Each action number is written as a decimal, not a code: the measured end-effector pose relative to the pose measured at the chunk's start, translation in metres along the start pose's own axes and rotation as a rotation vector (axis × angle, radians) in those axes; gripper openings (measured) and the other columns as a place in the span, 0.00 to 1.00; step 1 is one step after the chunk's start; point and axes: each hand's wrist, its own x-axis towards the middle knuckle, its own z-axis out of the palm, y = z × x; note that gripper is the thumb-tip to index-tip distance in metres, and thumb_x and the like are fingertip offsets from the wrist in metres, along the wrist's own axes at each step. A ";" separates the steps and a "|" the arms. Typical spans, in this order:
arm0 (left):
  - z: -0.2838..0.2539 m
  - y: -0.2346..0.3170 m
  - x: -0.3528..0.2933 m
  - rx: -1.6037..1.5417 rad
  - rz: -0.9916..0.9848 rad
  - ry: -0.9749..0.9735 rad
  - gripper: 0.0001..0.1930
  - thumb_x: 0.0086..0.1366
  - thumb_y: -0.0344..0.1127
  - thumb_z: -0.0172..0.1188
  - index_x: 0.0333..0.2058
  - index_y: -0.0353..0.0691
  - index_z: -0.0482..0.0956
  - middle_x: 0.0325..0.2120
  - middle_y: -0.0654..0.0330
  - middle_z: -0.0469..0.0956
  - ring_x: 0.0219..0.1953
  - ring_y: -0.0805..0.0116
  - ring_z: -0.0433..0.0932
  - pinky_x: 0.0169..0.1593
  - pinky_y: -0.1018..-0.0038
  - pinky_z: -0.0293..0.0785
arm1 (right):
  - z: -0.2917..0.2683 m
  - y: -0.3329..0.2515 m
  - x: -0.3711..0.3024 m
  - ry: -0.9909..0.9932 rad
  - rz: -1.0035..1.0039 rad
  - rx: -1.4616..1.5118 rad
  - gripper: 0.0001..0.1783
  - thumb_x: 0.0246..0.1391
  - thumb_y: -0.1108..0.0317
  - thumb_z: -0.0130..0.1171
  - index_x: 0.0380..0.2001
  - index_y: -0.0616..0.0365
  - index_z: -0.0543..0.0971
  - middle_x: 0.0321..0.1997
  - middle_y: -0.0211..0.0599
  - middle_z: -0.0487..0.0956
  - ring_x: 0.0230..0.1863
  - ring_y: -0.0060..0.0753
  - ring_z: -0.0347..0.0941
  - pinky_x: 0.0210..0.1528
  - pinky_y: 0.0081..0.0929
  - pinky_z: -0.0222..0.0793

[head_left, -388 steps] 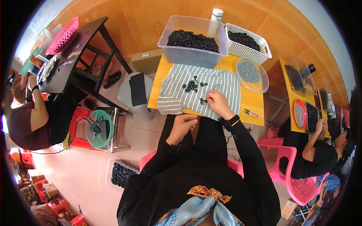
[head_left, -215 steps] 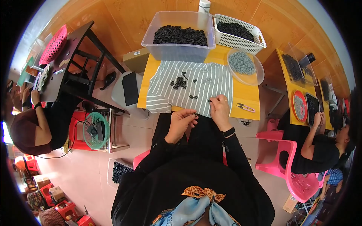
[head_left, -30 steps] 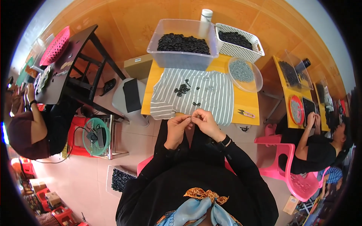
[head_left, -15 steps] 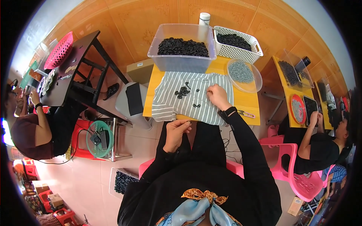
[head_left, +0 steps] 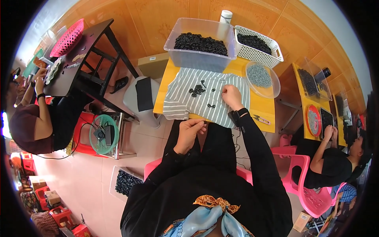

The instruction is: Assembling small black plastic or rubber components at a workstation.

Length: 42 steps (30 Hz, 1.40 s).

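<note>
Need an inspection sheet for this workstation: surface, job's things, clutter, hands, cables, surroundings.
Surface: small yellow table, mostly covered by a grey-and-white striped cloth.
Job's things: small black ring-shaped parts in a loose pile on the cloth, a few strays nearby; clear plastic tub full of the same parts at the far edge.
Clutter: white perforated basket of dark parts, round clear dish of grey parts, small snips at the table's right edge.
Hands: right hand rests on the cloth, fingers curled; left hand is near the table's front edge, fingers pinched, contents too small to tell.
Cables: thin cable on the floor by the green round fan.
Surroundings: other people working at neighbouring tables, pink plastic chairs.
</note>
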 end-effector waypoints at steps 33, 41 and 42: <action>0.023 0.008 0.004 0.088 -0.004 -0.056 0.07 0.61 0.26 0.55 0.36 0.30 0.78 0.25 0.60 0.78 0.24 0.78 0.75 0.27 0.85 0.70 | -0.053 -0.066 -0.109 -0.284 0.081 1.255 0.04 0.49 0.82 0.55 0.28 0.63 0.75 0.28 0.27 0.75 0.30 0.13 0.69 0.33 0.13 0.65; 0.023 0.008 0.001 0.140 0.009 -0.052 0.07 0.60 0.26 0.56 0.35 0.30 0.79 0.24 0.61 0.78 0.23 0.79 0.74 0.26 0.85 0.69 | -0.058 -0.073 -0.114 -0.287 0.063 1.226 0.05 0.49 0.82 0.55 0.30 0.62 0.73 0.28 0.26 0.74 0.30 0.13 0.69 0.34 0.13 0.64; 0.023 0.008 0.000 0.143 0.012 -0.054 0.06 0.60 0.26 0.56 0.35 0.30 0.79 0.24 0.61 0.78 0.23 0.79 0.74 0.26 0.85 0.69 | -0.057 -0.072 -0.114 -0.286 0.043 1.216 0.05 0.49 0.81 0.55 0.30 0.62 0.73 0.28 0.26 0.74 0.31 0.13 0.69 0.34 0.12 0.64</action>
